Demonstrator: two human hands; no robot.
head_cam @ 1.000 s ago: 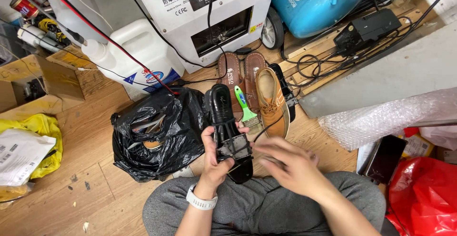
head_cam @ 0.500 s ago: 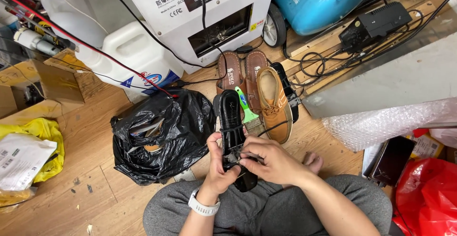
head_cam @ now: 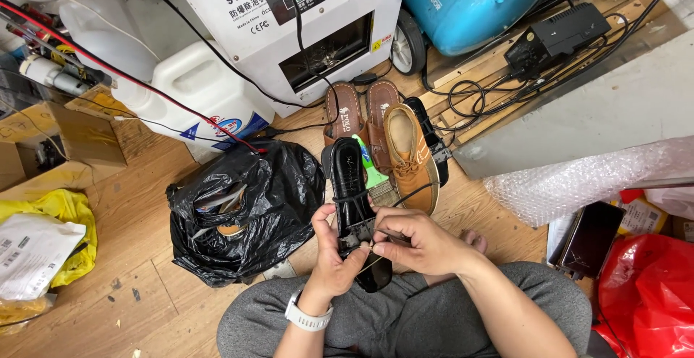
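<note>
A black leather shoe (head_cam: 350,177) lies lengthwise over my lap, sole end towards me. My left hand (head_cam: 331,255) grips it from the left side at its middle, a white watch on that wrist. My right hand (head_cam: 416,241) comes in from the right, fingertips pinched on something small and pale at the shoe's strap area; what it is I cannot tell. Just beyond the shoe lie a tan lace-up shoe (head_cam: 412,157), a pair of brown sandals (head_cam: 359,111) and a green-handled brush (head_cam: 373,174).
A black plastic bag (head_cam: 238,210) with scraps sits left of the shoe. Behind stand a white machine (head_cam: 289,26), a white jug (head_cam: 195,94), a blue tank (head_cam: 470,4) and tangled cables (head_cam: 491,91). Bubble wrap (head_cam: 578,181) and a red bag (head_cam: 643,293) lie right, a yellow bag (head_cam: 50,213) left.
My right hand has moved in from open and apart to pinching at the shoe's middle. The shoe has stayed held in my left hand.
</note>
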